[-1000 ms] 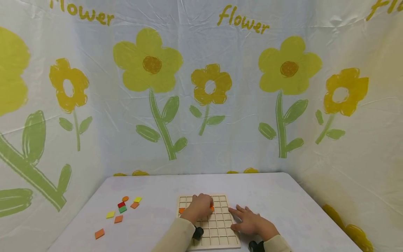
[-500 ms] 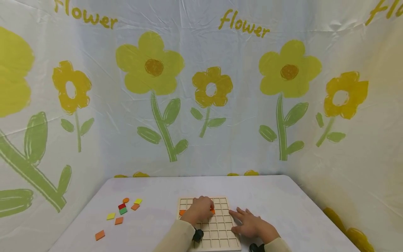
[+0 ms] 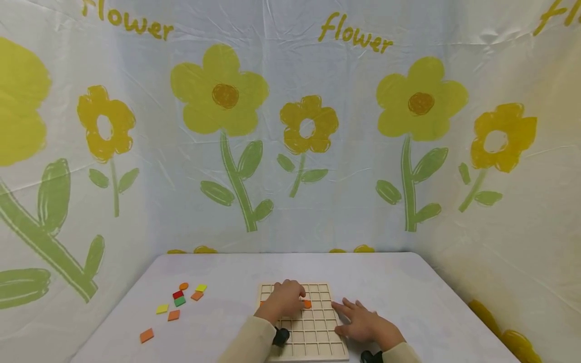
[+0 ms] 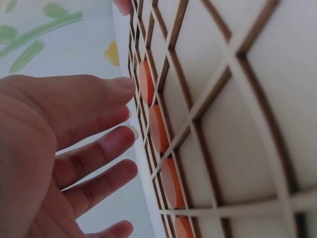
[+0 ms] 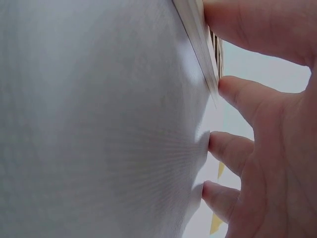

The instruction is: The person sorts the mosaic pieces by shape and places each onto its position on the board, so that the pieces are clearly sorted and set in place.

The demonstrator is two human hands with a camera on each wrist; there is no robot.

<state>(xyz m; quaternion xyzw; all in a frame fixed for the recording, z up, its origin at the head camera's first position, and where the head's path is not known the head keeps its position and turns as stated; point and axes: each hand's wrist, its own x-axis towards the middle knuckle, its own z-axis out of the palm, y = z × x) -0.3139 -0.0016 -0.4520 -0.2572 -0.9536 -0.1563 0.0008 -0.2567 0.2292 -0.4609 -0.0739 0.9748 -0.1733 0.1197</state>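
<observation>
A pale wooden grid board lies on the table, with orange round discs in one row of its cells. My left hand hovers over that row, covering part of it. In the left wrist view its thumb and fingers are apart and hold nothing; the thumb tip is beside an orange disc, and several more discs, such as the near one, sit in neighbouring cells. My right hand rests with spread fingers at the board's right edge; in the right wrist view two fingertips touch the board, others the tabletop.
Left on the white table lie loose pieces: an orange disc, yellow squares, a red square, a green square and orange squares. A flower-print curtain surrounds the table.
My left hand has eased slightly up and left from the orange disc at the row's right end, which now shows more fully. The right hand stays at the board's edge.
</observation>
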